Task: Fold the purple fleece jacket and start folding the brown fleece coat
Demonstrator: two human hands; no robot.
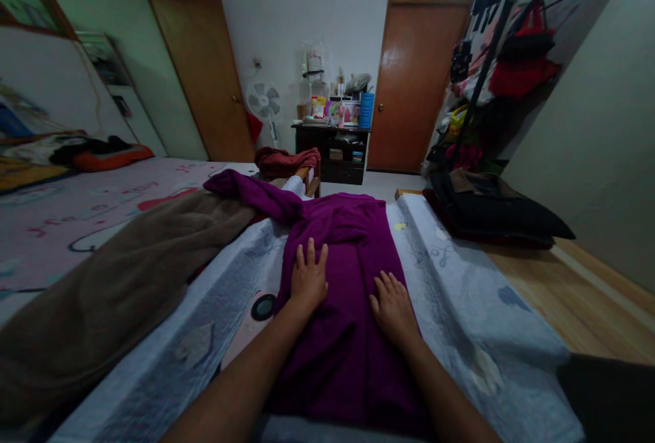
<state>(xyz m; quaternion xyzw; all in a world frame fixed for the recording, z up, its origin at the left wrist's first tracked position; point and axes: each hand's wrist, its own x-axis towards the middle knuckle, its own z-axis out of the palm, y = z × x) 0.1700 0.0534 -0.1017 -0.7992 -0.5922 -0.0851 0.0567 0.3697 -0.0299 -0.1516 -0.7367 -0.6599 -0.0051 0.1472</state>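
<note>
A purple garment (342, 265) lies spread on the pale blue patterned bed cover (434, 259), one sleeve stretched out to the upper left and its right side folded inward. On the garment's left part rests my left hand (310, 279), palm down with the fingers spread. My right hand (394, 306) lies flat near the right edge of the same garment, its fingers slightly apart. Neither hand grips anything.
A brown fleece garment (127, 293) lies on the left, beside a pink printed sheet (112, 190). Folded dark clothes (491, 207) are stacked at the right. Beyond the bed stand a black cabinet (327, 166), a white fan (263, 102) and a reddish cloth (286, 160).
</note>
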